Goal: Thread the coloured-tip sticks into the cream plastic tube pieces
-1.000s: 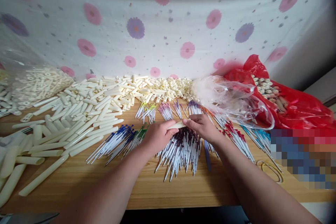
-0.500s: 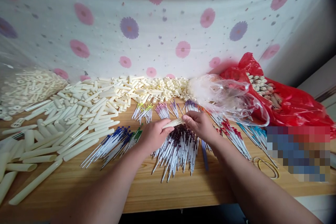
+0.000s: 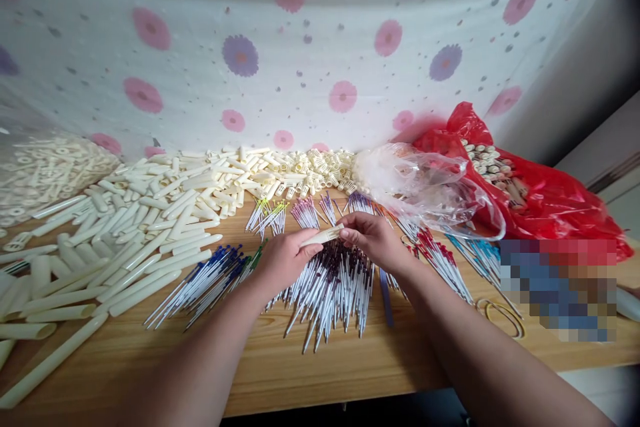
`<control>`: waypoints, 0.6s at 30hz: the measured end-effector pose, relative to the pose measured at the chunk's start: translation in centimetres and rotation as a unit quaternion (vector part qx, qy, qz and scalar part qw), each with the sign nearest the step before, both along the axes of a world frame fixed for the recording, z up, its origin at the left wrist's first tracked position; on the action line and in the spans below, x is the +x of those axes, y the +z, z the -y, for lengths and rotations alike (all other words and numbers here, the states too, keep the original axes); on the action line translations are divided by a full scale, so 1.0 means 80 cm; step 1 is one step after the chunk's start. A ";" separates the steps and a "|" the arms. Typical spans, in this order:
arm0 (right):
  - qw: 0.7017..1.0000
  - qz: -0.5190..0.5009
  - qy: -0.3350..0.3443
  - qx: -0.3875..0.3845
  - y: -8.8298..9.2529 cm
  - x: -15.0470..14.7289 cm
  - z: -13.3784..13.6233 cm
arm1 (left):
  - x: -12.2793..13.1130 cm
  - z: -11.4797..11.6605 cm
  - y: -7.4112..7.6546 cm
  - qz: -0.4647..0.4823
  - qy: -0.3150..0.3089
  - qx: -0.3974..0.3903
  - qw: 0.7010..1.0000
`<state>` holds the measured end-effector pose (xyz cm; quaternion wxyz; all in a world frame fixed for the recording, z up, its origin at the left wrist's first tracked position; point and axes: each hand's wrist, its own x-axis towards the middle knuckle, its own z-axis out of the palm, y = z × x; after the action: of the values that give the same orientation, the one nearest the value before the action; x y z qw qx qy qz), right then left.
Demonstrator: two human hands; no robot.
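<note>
Between my two hands is a cream plastic pen barrel (image 3: 323, 236), held nearly level over the table. My left hand (image 3: 285, 257) grips its left end between thumb and fingers. At the other end, the fingertips of my right hand (image 3: 373, 237) are closed on the barrel and hide its tip. Right below lies a fanned pile of white pen refills with dark maroon ends (image 3: 333, 293). Blue-ended refills (image 3: 200, 283) lie left of it, partly beside green ones. Yellow and pink-ended refills (image 3: 305, 213) lie behind my hands.
Cream pen barrels (image 3: 145, 267) heap across the left and back. A clear bag of small cream parts (image 3: 55, 170) stands far left. To the right are red-ended refills (image 3: 445, 263), blue-ended ones, rubber bands (image 3: 500, 318), a clear plastic bag (image 3: 425, 180) and a red bag (image 3: 565, 207).
The view has shifted slightly, so the table's contents sit a little further left. Both hands still hold the barrel, with only small finger movement.
</note>
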<state>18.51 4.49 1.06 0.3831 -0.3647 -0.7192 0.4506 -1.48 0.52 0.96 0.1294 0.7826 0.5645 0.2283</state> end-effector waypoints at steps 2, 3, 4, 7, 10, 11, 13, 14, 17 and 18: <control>0.996 0.061 -0.057 0.044 0.002 -0.003 0.003 | 0.000 0.000 -0.003 -0.002 -0.007 0.043 0.999; 0.989 0.093 -0.090 0.074 0.002 -0.004 0.005 | 0.001 0.000 -0.004 -0.004 -0.008 0.066 0.998; 0.981 0.118 -0.116 0.102 0.002 -0.005 0.006 | 0.002 0.001 -0.004 -0.008 -0.009 0.083 0.997; 0.984 0.102 -0.096 0.112 0.002 -0.002 0.006 | 0.003 0.001 -0.004 -0.021 0.005 0.078 0.997; 0.996 0.034 -0.013 0.080 0.002 0.001 0.006 | 0.001 0.001 -0.001 -0.012 0.004 0.042 0.999; 0.996 0.035 -0.004 0.082 0.003 0.001 0.006 | 0.001 0.001 0.000 -0.007 -0.002 0.039 0.999; 0.991 0.074 -0.035 0.104 0.004 -0.002 0.007 | 0.001 0.001 -0.001 -0.008 -0.009 0.053 0.999; 0.986 0.101 -0.061 0.116 0.004 -0.003 0.007 | 0.001 0.001 -0.001 -0.012 -0.009 0.068 0.998; 0.975 0.155 -0.100 0.121 0.005 -0.005 0.007 | 0.002 0.001 -0.003 -0.028 -0.011 0.095 0.995; 0.977 0.155 -0.096 0.115 0.005 -0.004 0.007 | 0.003 0.001 -0.003 -0.028 -0.011 0.092 0.995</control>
<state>18.20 3.92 1.44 0.3479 -0.4511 -0.7783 0.2641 -1.25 0.40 0.73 0.0435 0.8033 0.5362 0.2556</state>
